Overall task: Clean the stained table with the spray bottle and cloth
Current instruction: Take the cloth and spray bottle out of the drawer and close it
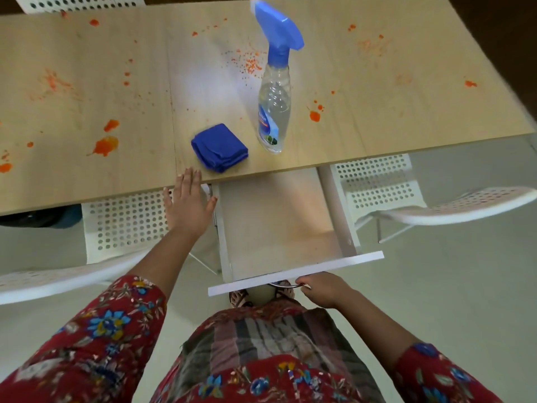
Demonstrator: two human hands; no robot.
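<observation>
A clear spray bottle [274,94] with a blue trigger head stands upright on the light wooden table [377,112]. Just left of it lies a folded blue cloth [220,147] near the front edge. Orange stains [106,146] and splatters are scattered across the tabletop. My left hand [189,203] is flat with straight fingers, its fingertips at the table's front edge, a short way left of the cloth. My right hand [321,287] grips the metal handle of a pulled-out white drawer [290,274] below the table.
The drawer's inside [276,222] shows nothing in it. White perforated chairs stand under the table at the left [125,222] and right [406,199], and another at the far side [78,2]. Pale floor lies around my feet.
</observation>
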